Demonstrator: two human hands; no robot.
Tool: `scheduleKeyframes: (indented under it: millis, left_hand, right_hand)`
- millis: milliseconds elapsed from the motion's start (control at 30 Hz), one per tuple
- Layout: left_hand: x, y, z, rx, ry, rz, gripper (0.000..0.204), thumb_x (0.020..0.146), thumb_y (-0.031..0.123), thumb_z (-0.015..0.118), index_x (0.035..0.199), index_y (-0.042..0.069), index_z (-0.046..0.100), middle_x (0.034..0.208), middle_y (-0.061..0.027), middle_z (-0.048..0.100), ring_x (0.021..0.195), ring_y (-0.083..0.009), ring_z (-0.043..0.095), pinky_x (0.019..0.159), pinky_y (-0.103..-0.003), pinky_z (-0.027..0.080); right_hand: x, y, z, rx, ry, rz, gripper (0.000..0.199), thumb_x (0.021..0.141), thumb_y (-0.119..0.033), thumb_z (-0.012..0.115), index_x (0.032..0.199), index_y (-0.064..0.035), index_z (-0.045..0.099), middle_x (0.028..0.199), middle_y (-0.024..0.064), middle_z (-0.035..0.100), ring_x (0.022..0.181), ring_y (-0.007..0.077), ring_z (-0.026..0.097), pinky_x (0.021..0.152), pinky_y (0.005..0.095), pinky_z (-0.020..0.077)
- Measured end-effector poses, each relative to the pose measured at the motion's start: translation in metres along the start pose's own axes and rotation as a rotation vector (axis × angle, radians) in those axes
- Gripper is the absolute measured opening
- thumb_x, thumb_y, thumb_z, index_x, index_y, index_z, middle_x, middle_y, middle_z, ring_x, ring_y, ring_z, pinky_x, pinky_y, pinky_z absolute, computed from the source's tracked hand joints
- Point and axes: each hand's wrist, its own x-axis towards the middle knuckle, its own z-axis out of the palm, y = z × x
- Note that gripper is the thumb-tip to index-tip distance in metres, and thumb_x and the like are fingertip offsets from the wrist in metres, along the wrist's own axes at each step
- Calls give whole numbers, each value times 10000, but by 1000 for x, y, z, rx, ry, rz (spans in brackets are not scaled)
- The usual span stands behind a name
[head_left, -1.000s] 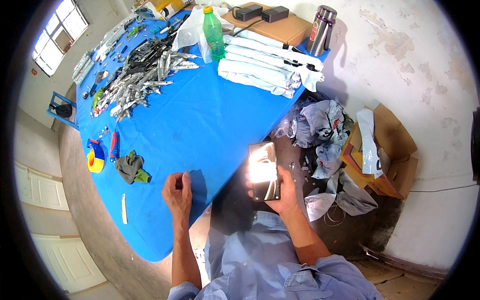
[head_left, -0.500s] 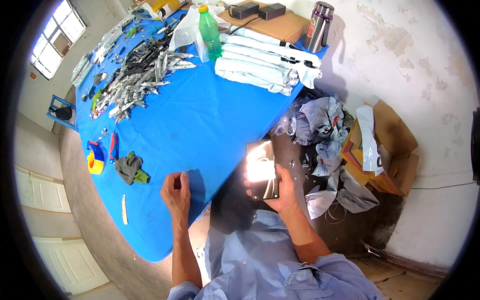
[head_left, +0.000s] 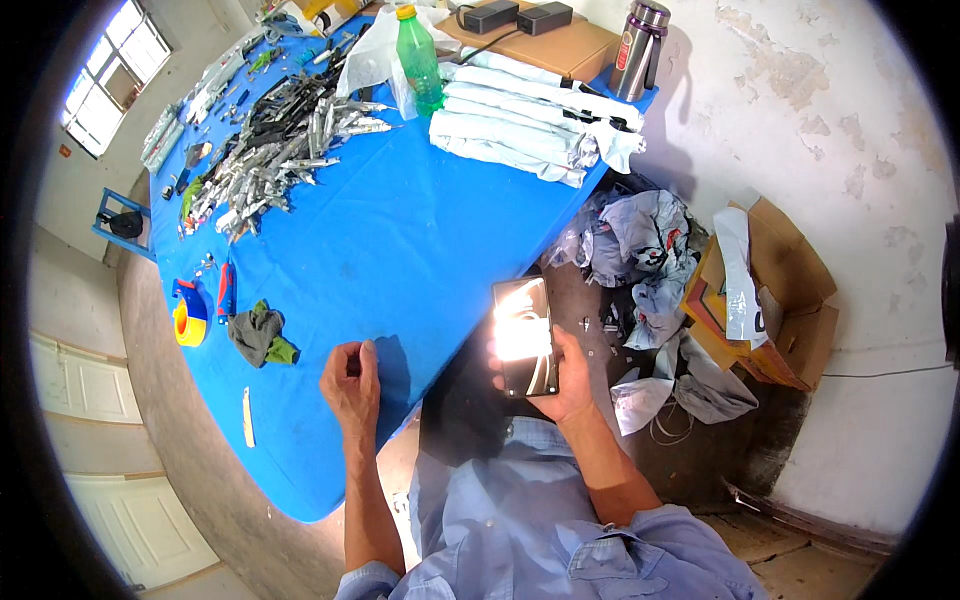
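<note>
My right hand (head_left: 570, 375) is wrapped round a smartphone (head_left: 541, 372), held upright off the table's right edge. A bright glare hides most of its screen. On the blue-covered table (head_left: 340, 260), near its front right edge, rests my left hand (head_left: 351, 383), its fingers curled in and the thumb close to them. I see nothing held in it. Left of that hand lie a crumpled grey and green cloth (head_left: 256, 333) and a pale flat strip (head_left: 248, 417).
Further left sit a yellow and blue tape roll (head_left: 189, 318) and a red-blue tool (head_left: 226, 290). Beyond are a heap of metal pieces (head_left: 270, 165), a green bottle (head_left: 418, 65), stacked white bags (head_left: 510, 125) and a steel flask (head_left: 637, 55). An open carton (head_left: 800, 335) stands right, beside crumpled bags (head_left: 645, 245).
</note>
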Motion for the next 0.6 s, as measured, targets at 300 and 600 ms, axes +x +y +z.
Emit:
scheduleKeyframes:
  millis: [300, 600]
  left_hand:
    - [0, 0, -1, 14, 5, 13, 254, 1003, 215, 750, 904, -15, 703, 725, -26, 638, 666, -91, 544, 606, -283, 449]
    - [0, 0, -1, 23, 15, 39, 226, 998, 177, 756, 887, -9, 692, 711, -49, 635, 634, -99, 549, 586, -286, 452]
  right_hand:
    - [1, -1, -1, 9, 9, 13, 622, 1057, -496, 482, 1494, -57, 537, 1368, 290, 649, 1130, 452, 708, 863, 589, 628]
    - [1, -1, 0, 21, 6, 20, 619, 1060, -500, 472, 1491, -62, 542, 1349, 285, 665, 1121, 451, 716, 855, 593, 627]
